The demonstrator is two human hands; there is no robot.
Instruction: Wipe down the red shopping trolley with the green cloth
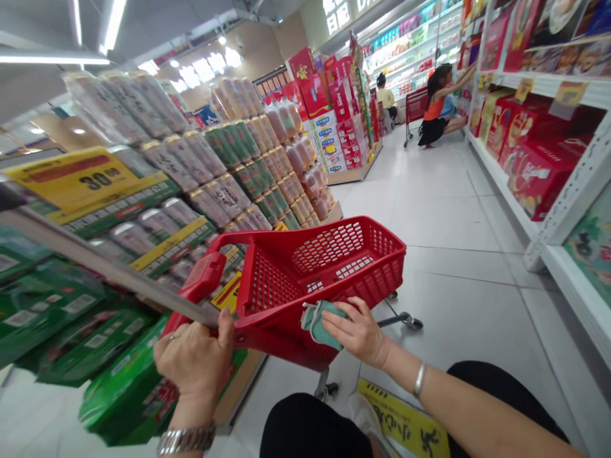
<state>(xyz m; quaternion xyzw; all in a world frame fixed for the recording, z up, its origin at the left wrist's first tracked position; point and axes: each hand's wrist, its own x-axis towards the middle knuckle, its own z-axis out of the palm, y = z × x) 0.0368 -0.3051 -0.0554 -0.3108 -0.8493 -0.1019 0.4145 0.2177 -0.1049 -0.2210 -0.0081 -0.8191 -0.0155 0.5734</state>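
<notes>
Quick look at what's going on here: the left hand (pixel 193 362) is closed around the metal pull handle (pixel 119 270) of a red rolling basket (pixel 281 337), right where it meets the basket near the lower left of the frame, with a chunky watch (pixel 186 439) on that wrist. The right hand (pixel 356 334), with a thin bracelet (pixel 419 380), is half-open, fingers stretched across a teal pouch (pixel 322 324) and pinning it against the near edge of the basket. Hard to say exactly what the pouch is from this angle, maybe a small folded bag. It's right under the right hand, well away from the left, and its long side tilts down and to the right. Around that, it's a supermarket aisle with a white tiled floor (pixel 453 254). Stacked drink cans (pixel 214 191) and a yellow price sign (pixel 71 178) fill the left side, and red gift boxes (pixel 539 172) sit on white shelves (pixel 568 203) to the right. A yellow floor sign (pixel 401 420) is at the bottom, and up at the far end a crouching person (pixel 436 111) reaches toward the shelves, next to a red cart (pixel 416 105).
</notes>
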